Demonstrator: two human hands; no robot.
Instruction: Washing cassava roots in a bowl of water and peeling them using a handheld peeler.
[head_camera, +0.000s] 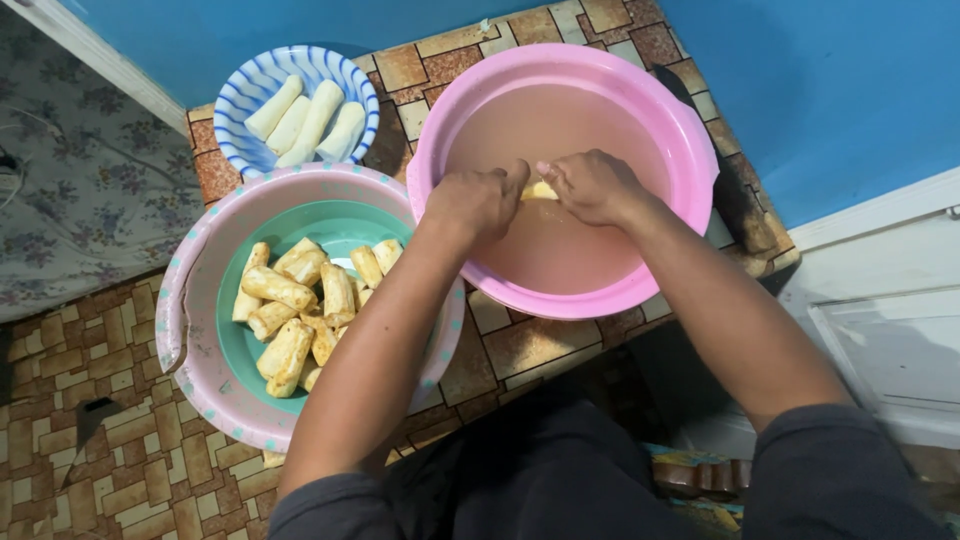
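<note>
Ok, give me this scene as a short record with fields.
left hand: in the pink basin, gripping a pale yellowish piece
right hand: gripping the same piece over cloudy water
teal bowl: yellowish pieces, set inside a speckled pink basin
striped bowl: four white pieces
floor: brick-pattern covering

Soft, even light fills the scene, moderately bright, with a cool cast from the painted blue wall (830, 90). Shadows are faint and diffuse: a dim one falls beside the round pink plastic basin (690, 140) on the brick-patterned table (520, 345), and the lower frame near the dark clothing is murkier. The cloudy water shows only dull sheen. Focus is fairly sharp centrally; edges bend slightly
</note>
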